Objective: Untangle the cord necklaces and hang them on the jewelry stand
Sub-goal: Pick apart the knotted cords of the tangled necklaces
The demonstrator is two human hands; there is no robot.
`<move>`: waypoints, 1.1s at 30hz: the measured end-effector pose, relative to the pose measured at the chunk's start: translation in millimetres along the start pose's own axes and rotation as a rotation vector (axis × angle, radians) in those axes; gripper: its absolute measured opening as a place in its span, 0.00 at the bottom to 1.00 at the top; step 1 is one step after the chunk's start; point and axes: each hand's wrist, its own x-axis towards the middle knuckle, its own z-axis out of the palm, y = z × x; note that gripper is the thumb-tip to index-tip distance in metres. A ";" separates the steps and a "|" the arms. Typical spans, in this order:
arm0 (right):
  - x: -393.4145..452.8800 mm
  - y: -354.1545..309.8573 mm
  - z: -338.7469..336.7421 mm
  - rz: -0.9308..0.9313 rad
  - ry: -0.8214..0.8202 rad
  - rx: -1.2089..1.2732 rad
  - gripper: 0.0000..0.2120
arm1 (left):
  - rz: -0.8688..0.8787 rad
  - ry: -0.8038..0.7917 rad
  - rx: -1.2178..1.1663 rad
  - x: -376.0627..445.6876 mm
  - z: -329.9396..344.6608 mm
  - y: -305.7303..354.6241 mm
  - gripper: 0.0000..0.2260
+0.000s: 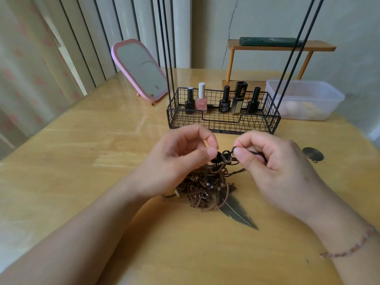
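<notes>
A tangled clump of brown cord necklaces [202,187] with small beads lies on the wooden table [82,153] between my hands. A metal feather pendant [236,213] sticks out of it toward me. My left hand [181,159] pinches a dark knot at the top of the clump between thumb and forefinger. My right hand [273,163] pinches a dark cord strand just right of that knot. The jewelry stand [224,118] is a black wire basket with tall thin rods rising out of view, just behind my hands.
Several nail polish bottles [201,99] stand in the basket. A pink-framed mirror [139,68] leans at the back left. A clear plastic box [304,99] and a small wooden shelf [281,47] sit at the back right. A round dark pendant [313,154] lies right of my right hand.
</notes>
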 end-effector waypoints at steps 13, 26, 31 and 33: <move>0.5 -2.9 1.8 -0.065 -0.010 -0.104 0.08 | 0.097 0.218 0.484 -1.7 8.1 1.6 0.04; 0.4 0.4 1.6 -0.106 -0.012 -0.152 0.08 | -0.230 0.296 -0.008 4.3 6.4 9.6 0.06; 0.1 0.5 2.0 -0.099 -0.002 -0.129 0.06 | -0.238 0.289 -0.055 5.5 3.9 7.0 0.06; -0.5 0.0 2.2 -0.090 0.018 -0.066 0.06 | -0.257 0.253 -0.192 5.8 2.1 6.8 0.03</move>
